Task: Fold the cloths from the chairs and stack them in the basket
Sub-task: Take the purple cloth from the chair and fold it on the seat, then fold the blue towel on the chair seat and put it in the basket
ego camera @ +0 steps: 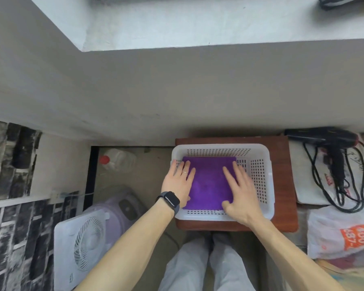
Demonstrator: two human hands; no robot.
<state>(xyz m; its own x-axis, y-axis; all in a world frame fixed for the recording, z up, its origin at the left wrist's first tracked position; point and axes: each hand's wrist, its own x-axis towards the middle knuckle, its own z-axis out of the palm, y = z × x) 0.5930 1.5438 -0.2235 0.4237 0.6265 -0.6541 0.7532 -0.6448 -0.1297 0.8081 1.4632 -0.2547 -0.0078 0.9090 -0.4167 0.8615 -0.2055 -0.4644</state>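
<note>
A folded purple cloth [209, 181] lies flat in the left part of a white perforated plastic basket [261, 177]. The basket stands on a small reddish-brown wooden table [282, 206]. My left hand [180, 182], with a ring and a dark wristwatch, rests palm down on the cloth's left edge, fingers spread. My right hand [239, 191] lies flat on the cloth's right side, fingers spread, thumb near the basket's front wall. Neither hand grips anything. No chairs or other cloths are in view.
A white box fan [82, 246] and a clear jug with a red cap [116, 159] stand on the floor to the left. A black hair dryer with cord [332, 152] and a plastic bag [343, 234] lie to the right. A grey wall rises behind the table.
</note>
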